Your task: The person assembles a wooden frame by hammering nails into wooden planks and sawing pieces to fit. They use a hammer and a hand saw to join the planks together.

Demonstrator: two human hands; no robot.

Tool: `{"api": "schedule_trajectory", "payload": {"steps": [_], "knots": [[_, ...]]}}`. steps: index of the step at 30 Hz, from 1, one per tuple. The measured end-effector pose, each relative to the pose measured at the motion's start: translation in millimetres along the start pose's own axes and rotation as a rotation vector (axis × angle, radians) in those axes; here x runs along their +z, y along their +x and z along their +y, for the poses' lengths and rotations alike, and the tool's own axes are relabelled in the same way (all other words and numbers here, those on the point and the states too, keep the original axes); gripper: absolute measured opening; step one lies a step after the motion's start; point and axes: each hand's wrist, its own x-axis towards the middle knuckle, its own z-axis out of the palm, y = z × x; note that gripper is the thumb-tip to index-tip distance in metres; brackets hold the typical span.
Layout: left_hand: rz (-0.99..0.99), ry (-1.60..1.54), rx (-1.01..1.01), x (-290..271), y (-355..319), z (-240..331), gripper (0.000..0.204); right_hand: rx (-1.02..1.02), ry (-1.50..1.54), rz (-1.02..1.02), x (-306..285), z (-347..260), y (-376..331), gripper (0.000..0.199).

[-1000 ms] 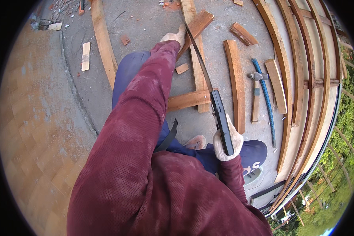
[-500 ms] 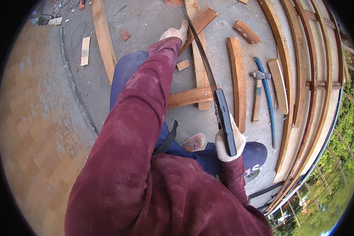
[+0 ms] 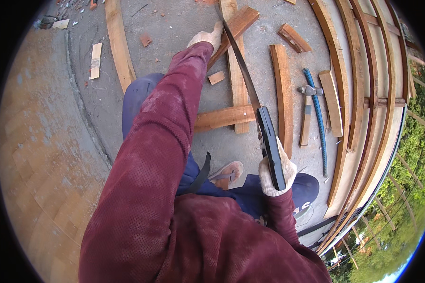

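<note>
My right hand (image 3: pixel 277 170), in a white knit glove, is wrapped round the black handle (image 3: pixel 270 147) of a handsaw. Its long toothed blade (image 3: pixel 242 66) stretches away from me, and the far part crosses beside a reddish-brown wooden block (image 3: pixel 242 24). The block lies slanted over a long pale plank (image 3: pixel 240 89). My left hand (image 3: pixel 207 38), also gloved, grips the block on its left side, close to the blade. One digit points up along the blade; the other fingers are partly hidden. A shorter board (image 3: pixel 224 118) crosses the plank nearer to me.
A hammer (image 3: pixel 308 108) and a blue ribbed bar (image 3: pixel 318 118) lie right of a brown board (image 3: pixel 282 94). Small offcuts (image 3: pixel 216 78) are scattered about. Long curved-looking battens (image 3: pixel 354 70) run along the right. Another plank (image 3: pixel 119 42) lies left, beside a concrete ledge (image 3: pixel 56 118).
The whole view has shifted slightly, with most things on the floor moving a little left. My left arm has moved slightly left; the saw and my right hand look almost unchanged.
</note>
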Motion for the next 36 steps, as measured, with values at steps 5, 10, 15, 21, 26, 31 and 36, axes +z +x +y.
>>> {"api": "schedule_trajectory", "payload": {"steps": [5, 10, 15, 21, 26, 31, 36], "knots": [[-0.026, -0.007, 0.017, 2.5, -3.5, 9.0, 0.111, -0.145, 0.208, -0.002, 34.5, 30.4, 95.4, 0.053], [-0.026, -0.032, 0.013, -5.1, 5.7, -10.2, 0.109, -0.044, 0.102, -0.009, 23.6, 1.7, 47.6, 0.054], [-0.051, 0.013, -0.016, -2.0, 0.8, -3.4, 0.108, 0.011, -0.029, 0.038, 1.5, -20.3, 2.6, 0.053], [-0.044, 0.023, 0.007, -2.7, 5.1, -0.3, 0.113, -0.085, 0.225, -0.008, 35.2, 10.7, 104.9, 0.056], [0.002, -0.028, -0.016, 1.9, 7.0, -7.2, 0.109, -0.044, -0.051, -0.022, -8.7, -18.5, 12.2, 0.058], [-0.059, 0.015, -0.028, -2.9, 0.2, 2.6, 0.105, -0.087, 0.013, -0.021, 5.0, -3.8, 53.7, 0.056], [-0.006, -0.006, -0.023, -6.2, -2.8, 8.2, 0.103, -0.158, 0.236, -0.014, 31.0, 9.5, 98.4, 0.060]]}}
